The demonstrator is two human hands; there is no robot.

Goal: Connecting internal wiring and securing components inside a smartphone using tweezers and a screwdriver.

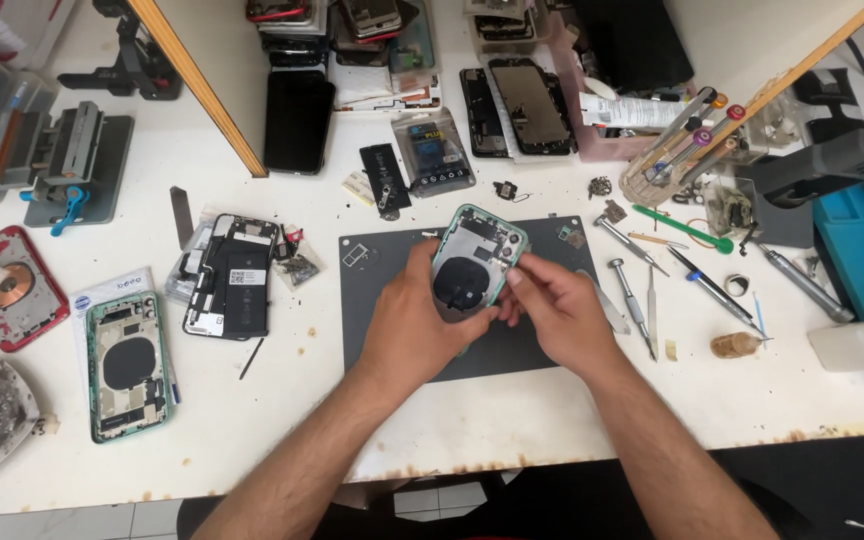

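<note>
Head view: both hands' fingers pinch green phone housing [476,262], lower edge hidden.

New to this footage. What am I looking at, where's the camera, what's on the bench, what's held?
One camera, worn on a person's head, looks down at their two bare hands over a white workbench. The left hand and right hand together hold a green phone rear housing with a black round coil above a dark grey work mat. To the left lie a second green housing, an opened black phone body and a red housing. Screwdrivers and tweezers lie to the right.
</note>
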